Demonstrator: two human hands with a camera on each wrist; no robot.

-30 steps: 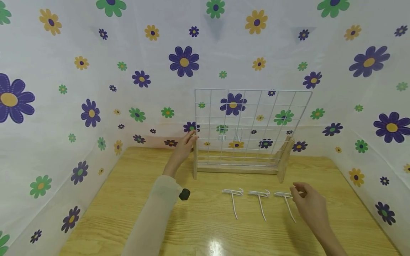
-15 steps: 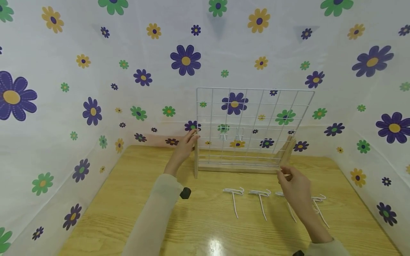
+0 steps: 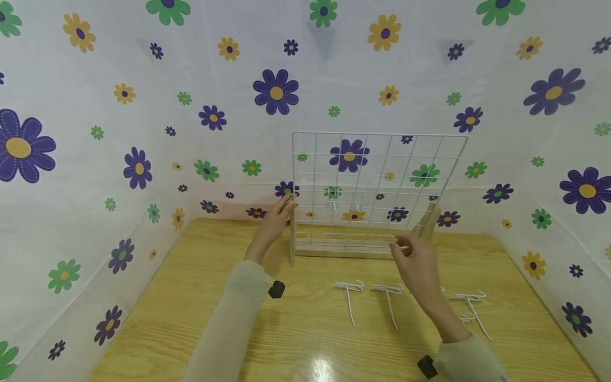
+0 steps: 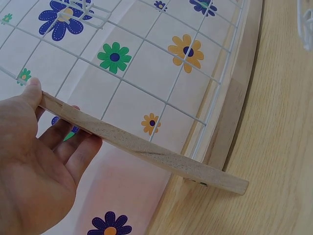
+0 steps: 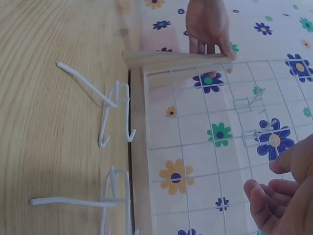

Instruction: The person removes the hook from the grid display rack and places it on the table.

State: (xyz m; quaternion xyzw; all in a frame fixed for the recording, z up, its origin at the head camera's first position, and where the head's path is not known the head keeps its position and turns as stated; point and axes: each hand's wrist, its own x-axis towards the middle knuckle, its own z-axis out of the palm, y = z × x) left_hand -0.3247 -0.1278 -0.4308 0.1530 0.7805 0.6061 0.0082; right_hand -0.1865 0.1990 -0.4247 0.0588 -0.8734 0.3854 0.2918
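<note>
Flowered walls close round my wooden table [image 3: 200,318], wire grid rack [image 3: 377,185] standing at its far side.
My left hand [image 3: 274,223] pinches the rack's left wooden post; my right hand [image 3: 415,262], fingers loosely curled, hovers before it, white hooks [image 3: 350,297] lying nearer.

A pale wooden table [image 3: 200,318] is seen below, its grain running lengthwise and a bright glare of overhead light caught near the front edge. It is enclosed on three sides by white cloth walls [image 3: 143,79] printed with purple, green and yellow flowers
</note>
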